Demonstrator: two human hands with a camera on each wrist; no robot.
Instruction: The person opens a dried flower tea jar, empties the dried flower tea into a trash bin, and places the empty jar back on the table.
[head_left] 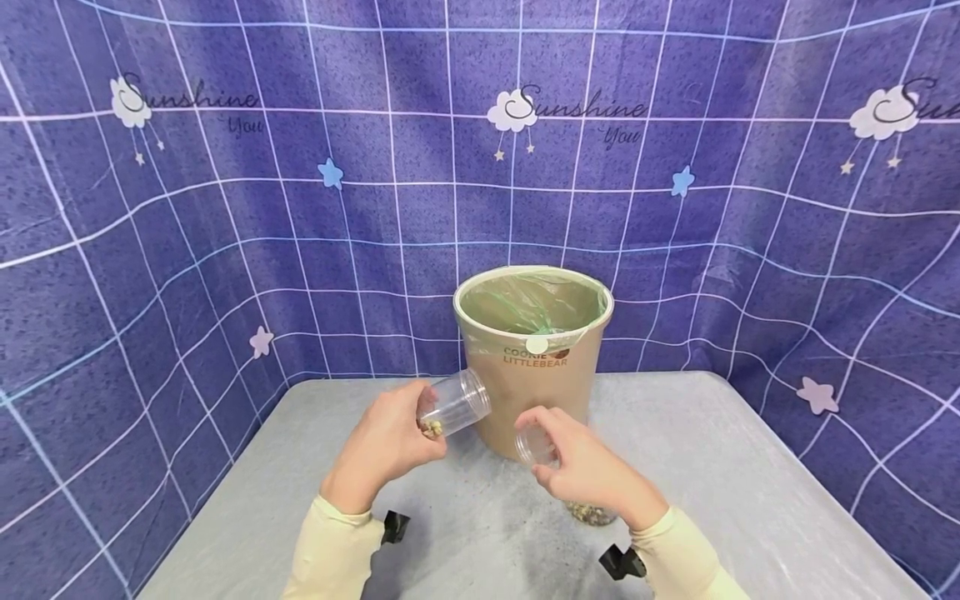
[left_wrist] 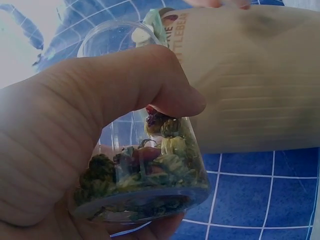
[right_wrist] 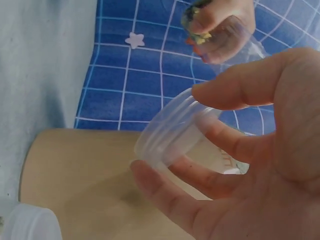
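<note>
Clear plastic, by its look, forms the jar (head_left: 457, 404) held in the left hand (head_left: 397, 429), its thumb and fingers wrapped round the lower part; the jar is tilted, mouth towards the beige bin (head_left: 495, 396), and whether they touch cannot be determined. Right hand (head_left: 576, 457): thumb and fingertips pinch the translucent lid (right_wrist: 172, 126) by its edge, in front of the bin and apart from the jar. Progress, as judged: uncapping is complete; the dried contents (left_wrist: 167, 167), greenish-yellow with some reddish pieces, lie at the bottom end of the jar, so emptying or reclosing is not yet done. A second jar (head_left: 591, 514), with similar contents visible, stands partly hidden under the right hand; it appears capped and, in my judgement, has not been dealt with. The bin carries a green liner (head_left: 495, 304) and the lettering "COOKIE LITTLEBEAR"; its floor is out of sight. Surface: a grey, mottled table (head_left: 247, 500), with shadows beneath the arms. Room: purple-blue cloth (head_left: 420, 100) encloses the back and both sides, slightly rippled, printed with a pale grid, clouds, stars and "Sunshine You". Pale yellow sleeves (head_left: 330, 550) cover both forearms.
</note>
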